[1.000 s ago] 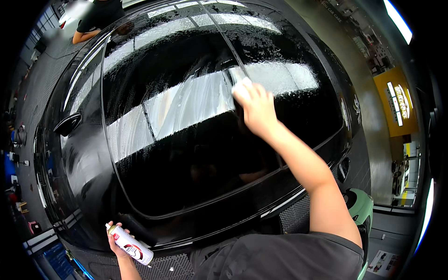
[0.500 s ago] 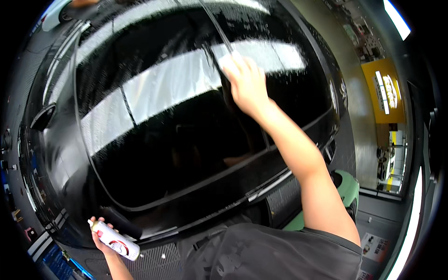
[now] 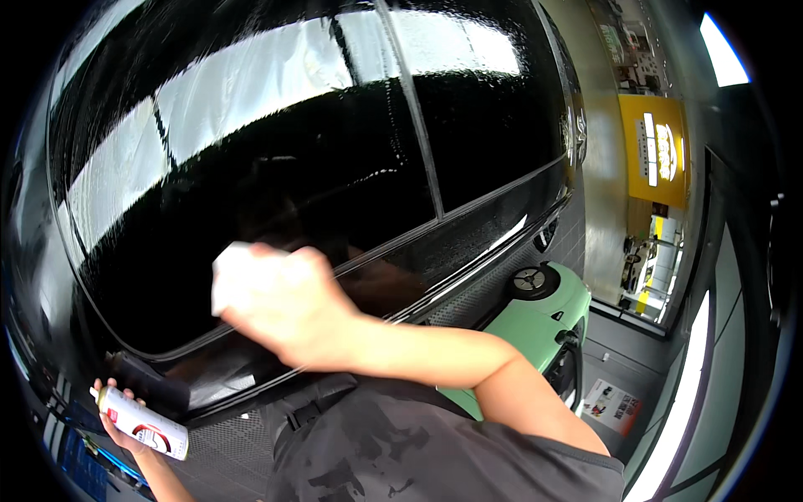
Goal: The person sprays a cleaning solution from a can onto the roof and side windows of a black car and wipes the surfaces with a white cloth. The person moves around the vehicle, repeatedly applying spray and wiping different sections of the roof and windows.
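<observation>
A glossy black car roof with a dark glass panel (image 3: pixel 335 192) fills the middle of the view. Wet streaks and pale reflections lie across its far part. My right hand (image 3: pixel 293 305), smeared by motion, is closed on a white cloth (image 3: pixel 227 272) near the glass panel's near edge; whether the cloth touches the surface I cannot tell. At the lower left, my left hand (image 3: pixel 113 410) wraps round a white spray can (image 3: pixel 150 427) with a red mark, held tilted beside the car.
Behind my right arm stands a green car (image 3: pixel 535 326). A yellow lit sign (image 3: pixel 657 151) hangs on the right, and a bright tube light (image 3: pixel 682 393) runs along the right rim. The floor beside the black car has dark grid tiles (image 3: pixel 226 456).
My right hand has swept with the cloth from the far middle of the roof toward me and left. The view has shifted; my left hand still holds the can low at the left.
</observation>
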The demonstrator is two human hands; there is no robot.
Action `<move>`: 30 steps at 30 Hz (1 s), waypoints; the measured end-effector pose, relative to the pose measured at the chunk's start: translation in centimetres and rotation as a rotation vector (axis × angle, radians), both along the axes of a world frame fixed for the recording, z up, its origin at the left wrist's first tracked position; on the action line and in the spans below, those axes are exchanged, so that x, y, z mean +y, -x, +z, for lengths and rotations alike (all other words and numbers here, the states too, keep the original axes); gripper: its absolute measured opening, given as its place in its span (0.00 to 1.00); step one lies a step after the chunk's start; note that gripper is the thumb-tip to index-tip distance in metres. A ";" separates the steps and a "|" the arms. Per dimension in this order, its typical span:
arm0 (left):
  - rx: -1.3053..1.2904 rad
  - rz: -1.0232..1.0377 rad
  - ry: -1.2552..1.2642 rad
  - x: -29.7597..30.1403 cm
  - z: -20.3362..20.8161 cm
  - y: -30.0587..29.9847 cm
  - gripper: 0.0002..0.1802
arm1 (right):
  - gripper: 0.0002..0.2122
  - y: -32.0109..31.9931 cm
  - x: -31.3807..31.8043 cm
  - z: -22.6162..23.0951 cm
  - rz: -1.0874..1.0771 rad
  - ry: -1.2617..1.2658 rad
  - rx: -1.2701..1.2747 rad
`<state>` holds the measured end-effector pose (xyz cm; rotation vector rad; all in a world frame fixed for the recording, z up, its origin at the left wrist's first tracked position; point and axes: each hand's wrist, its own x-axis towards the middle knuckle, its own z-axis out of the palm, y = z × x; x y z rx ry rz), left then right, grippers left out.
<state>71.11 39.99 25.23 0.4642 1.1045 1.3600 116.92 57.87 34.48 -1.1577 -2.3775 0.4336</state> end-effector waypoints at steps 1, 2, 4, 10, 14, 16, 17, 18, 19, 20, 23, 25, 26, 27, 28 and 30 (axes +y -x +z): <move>0.028 0.035 0.009 -0.5 -0.2 -0.1 0.38 | 0.10 0.7 0.0 -0.7 -0.012 -0.042 0.076; 0.026 0.012 -0.003 -0.3 -0.4 0.1 0.38 | 0.09 1.4 -0.2 -1.4 -0.037 -0.089 0.149; 0.024 0.051 0.011 -1.3 -0.8 0.1 0.38 | 0.10 -3.1 3.0 0.1 -0.060 -0.074 -0.016; 0.037 0.107 0.035 -0.7 0.1 -1.2 0.37 | 0.13 -6.0 8.1 0.1 -0.198 -0.107 -0.211; 0.007 0.060 0.012 -1.0 -1.0 0.0 0.39 | 0.11 3.1 3.0 -1.6 0.044 -0.097 0.062; 0.010 0.083 -0.013 -1.1 -0.6 -0.9 0.38 | 0.10 -2.1 7.6 -1.6 -0.054 -0.081 -0.017; 0.017 0.103 -0.024 -1.1 -0.3 -1.4 0.37 | 0.10 -6.0 10.3 -3.1 -0.210 -0.194 -0.012; 0.041 0.113 0.011 -0.9 0.1 -1.6 0.36 | 0.10 -10.0 12.8 -4.6 -0.368 -0.286 0.000; 0.081 0.141 0.049 0.0 0.5 -1.9 0.36 | 0.11 -9.0 13.1 -3.8 -0.344 -0.259 -0.088; 0.078 0.136 0.034 -0.3 0.2 -1.8 0.36 | 0.11 -6.6 13.3 -2.1 -0.318 -0.237 -0.175; 0.086 0.142 0.045 0.1 0.5 -2.1 0.36 | 0.08 3.9 7.6 0.6 0.015 -0.144 -0.066; 0.052 0.058 -0.027 -0.4 -0.2 -1.0 0.36 | 0.09 8.6 3.3 -4.5 0.093 -0.324 0.165; 0.034 0.053 -0.030 -0.1 -0.5 -0.7 0.36 | 0.10 7.7 5.1 -3.8 0.120 -0.065 0.267; 0.017 0.076 -0.029 -0.8 -0.5 -1.1 0.37 | 0.11 4.7 8.5 -1.1 0.113 -0.127 0.045; -0.006 0.126 -0.011 -1.1 -0.1 -1.7 0.37 | 0.12 1.7 12.2 0.5 0.022 -0.153 -0.123; 0.005 0.129 0.019 -0.3 0.5 -1.8 0.36 | 0.10 -5.8 20.3 -3.8 -0.319 -0.359 -0.050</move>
